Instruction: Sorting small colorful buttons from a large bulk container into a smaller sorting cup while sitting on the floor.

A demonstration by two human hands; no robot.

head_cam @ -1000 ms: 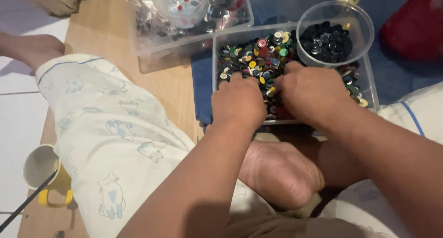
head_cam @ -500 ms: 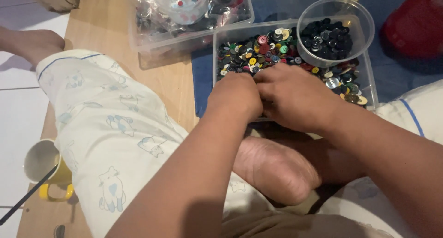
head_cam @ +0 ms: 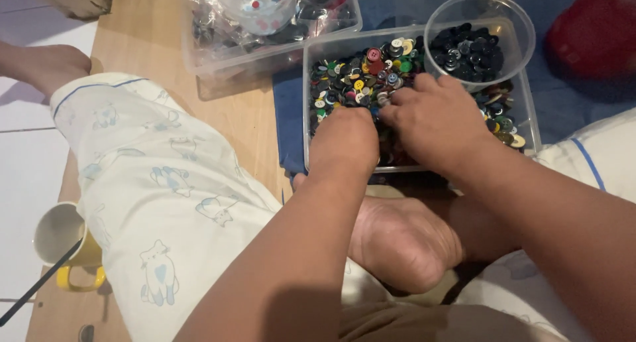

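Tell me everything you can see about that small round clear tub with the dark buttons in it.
The round tub is clear plastic, open-topped, with a thin rim. It stands upright at the far right corner of the rectangular clear tray of mixed coloured buttons. Inside lies a heap of dark buttons, mostly black. The right hand is just in front of it, fingers close to its wall; whether they touch is unclear.
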